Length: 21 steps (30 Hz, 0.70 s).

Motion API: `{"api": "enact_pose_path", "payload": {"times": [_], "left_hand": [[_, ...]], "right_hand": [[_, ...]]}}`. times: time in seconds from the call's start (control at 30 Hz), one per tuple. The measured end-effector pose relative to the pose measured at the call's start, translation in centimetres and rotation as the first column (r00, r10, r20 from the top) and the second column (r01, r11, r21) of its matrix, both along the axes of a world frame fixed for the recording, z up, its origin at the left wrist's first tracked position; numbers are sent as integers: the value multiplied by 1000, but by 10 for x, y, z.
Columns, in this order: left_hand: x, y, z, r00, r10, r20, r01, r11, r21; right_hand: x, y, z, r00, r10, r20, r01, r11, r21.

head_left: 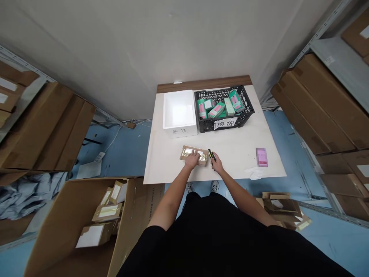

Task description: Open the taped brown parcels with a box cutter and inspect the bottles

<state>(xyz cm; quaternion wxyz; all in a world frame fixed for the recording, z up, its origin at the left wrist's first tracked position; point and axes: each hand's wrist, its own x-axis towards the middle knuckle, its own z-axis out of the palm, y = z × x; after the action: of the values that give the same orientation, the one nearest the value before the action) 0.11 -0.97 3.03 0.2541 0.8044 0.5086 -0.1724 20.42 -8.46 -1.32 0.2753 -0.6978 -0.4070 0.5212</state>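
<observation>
A small taped cardboard box [203, 161] lies flat near the front of the white table [164, 169]. My left hand [192, 158] rests on top of it, fingers stretched over the shiny tape. Just right of the box, my right hand [216, 163] is closed around a yellow and black utility knife [211, 155], whose front end points at the box's right end. Whether the blade is out or touching the cardboard is too small to tell.
Behind the box stand a white foam box [180, 131] and a black plastic crate [205, 126] holding several green boxes. A pixelated pink item [261, 157] lies to the right. A large carton [72, 192] with parcels is at lower left; shelves of cartons [319, 104] flank both sides.
</observation>
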Motion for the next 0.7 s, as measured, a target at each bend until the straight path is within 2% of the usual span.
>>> {"api": "enact_pose_path", "payload": {"times": [0.1, 0.17, 0.3, 0.5, 0.7], "left_hand": [[-1, 3, -2, 999, 9, 47, -8, 1000, -14], [-2, 5, -4, 998, 4, 56, -3, 1000, -16], [-3, 7, -7, 998, -17, 57, 18, 1000, -18], [-3, 9, -9, 996, -12, 94, 15, 999, -35], [-2, 11, -9, 997, -27, 79, 29, 999, -27]], "right_hand": [[-2, -24, 1, 990, -89, -108, 91, 996, 12], [-7, -31, 4, 987, -108, -121, 108, 994, -4], [-20, -33, 10, 988, -89, -125, 86, 996, -28], [-25, -36, 9, 959, -272, -83, 273, 962, 3], [-31, -37, 2, 951, -269, -150, 265, 963, -46]]}}
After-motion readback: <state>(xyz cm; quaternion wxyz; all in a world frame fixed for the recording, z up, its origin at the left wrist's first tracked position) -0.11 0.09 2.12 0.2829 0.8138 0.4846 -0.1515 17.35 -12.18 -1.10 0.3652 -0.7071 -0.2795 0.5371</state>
